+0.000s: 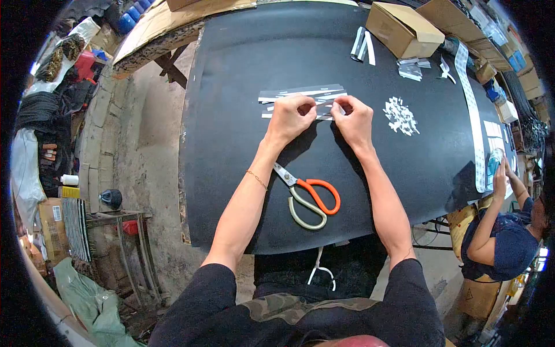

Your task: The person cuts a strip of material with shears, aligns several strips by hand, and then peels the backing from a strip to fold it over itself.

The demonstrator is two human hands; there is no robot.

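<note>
- The black table fills the view, with cardboard boxes at its far edge and a cluttered workshop floor around it.
- A co-worker sits at the right end.
- Scissors lie between the forearms.
- Black-and-white strips lie mid-table; judging by the white scrap pile, some are trimmed, several remain.
- Left hand and right hand both pinch the strips, fingers curled narrow.

surface: black table | near edge: scissors, orange and cream handles | centre: black-and-white strips laid flat | right of them: heap of small white pieces | far edge: cardboard box, white rolls | right side: long white band
</note>
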